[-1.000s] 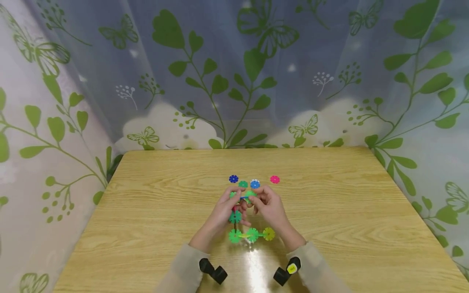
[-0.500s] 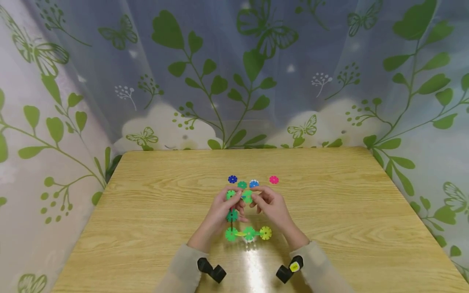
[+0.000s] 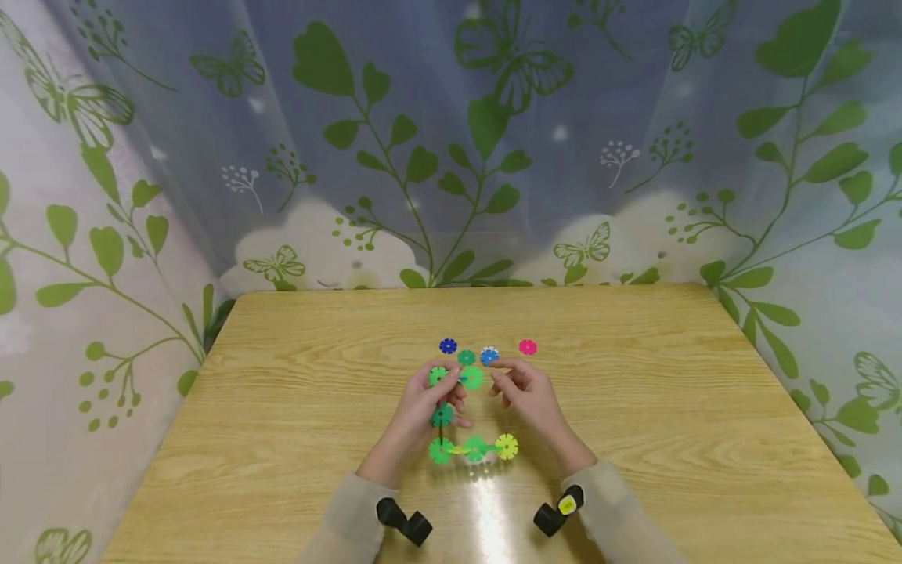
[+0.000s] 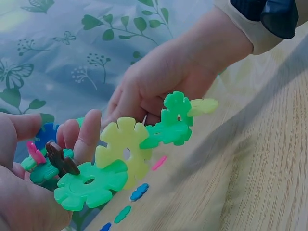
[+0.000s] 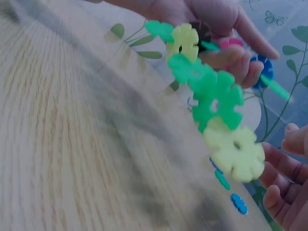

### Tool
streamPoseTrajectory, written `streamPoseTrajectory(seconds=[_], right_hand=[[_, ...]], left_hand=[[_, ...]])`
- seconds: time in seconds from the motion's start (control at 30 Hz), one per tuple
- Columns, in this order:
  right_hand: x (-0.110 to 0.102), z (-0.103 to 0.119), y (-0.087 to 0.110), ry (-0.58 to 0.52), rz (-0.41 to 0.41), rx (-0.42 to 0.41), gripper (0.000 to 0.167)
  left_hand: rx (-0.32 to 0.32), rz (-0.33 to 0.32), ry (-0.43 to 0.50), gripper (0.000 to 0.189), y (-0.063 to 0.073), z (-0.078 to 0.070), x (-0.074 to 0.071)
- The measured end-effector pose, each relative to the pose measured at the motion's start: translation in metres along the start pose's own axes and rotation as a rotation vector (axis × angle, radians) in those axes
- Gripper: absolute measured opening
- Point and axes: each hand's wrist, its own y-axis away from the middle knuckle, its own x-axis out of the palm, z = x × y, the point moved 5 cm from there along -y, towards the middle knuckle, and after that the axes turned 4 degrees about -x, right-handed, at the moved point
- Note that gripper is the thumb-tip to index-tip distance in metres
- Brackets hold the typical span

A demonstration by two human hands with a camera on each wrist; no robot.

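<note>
My left hand [image 3: 417, 407] holds a bent chain of interlocking plastic snowflake discs [image 3: 441, 450], pinching it near the blue disc [image 4: 46, 134]. At the chain's upper end, a light green disc [image 3: 472, 377] sticks out past the thumb. Pink and brown discs [image 4: 61, 159] link the side run of green ones. The lower run, with a yellow end disc [image 5: 236, 147], hangs above the table. My right hand [image 3: 532, 398] is just right of the upper green disc, apart from it, its fingers loosely bent with nothing seen between them.
On the wooden table [image 3: 282, 392], beyond the hands, lie loose discs: dark blue [image 3: 448, 346], green [image 3: 467, 357], a blue one [image 3: 489, 356] overlapping a white one, and pink [image 3: 528, 347]. A patterned curtain [image 3: 395, 196] borders the table's back and sides.
My right hand has let go of the upper light green disc and drawn away to the right. The left hand and the chain have shifted slightly left.
</note>
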Motion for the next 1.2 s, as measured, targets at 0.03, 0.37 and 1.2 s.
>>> streamPoseTrajectory(seconds=[0.03,0.37,1.2], right_hand=[[0.000,-0.003,-0.001,0.004,-0.005,0.011,0.020],[-0.005,-0.044,-0.017,0.021,-0.060,0.062,0.022],[0.000,-0.065,-0.058,0.385,0.000,0.125,0.035]], left_hand=[[0.001,-0.003,0.004,0.034,0.001,-0.001,0.000],[-0.004,-0.020,0.034,0.033,0.004,-0.003,-0.003],[0.008,-0.004,0.047,0.032,0.006,-0.005,-0.006]])
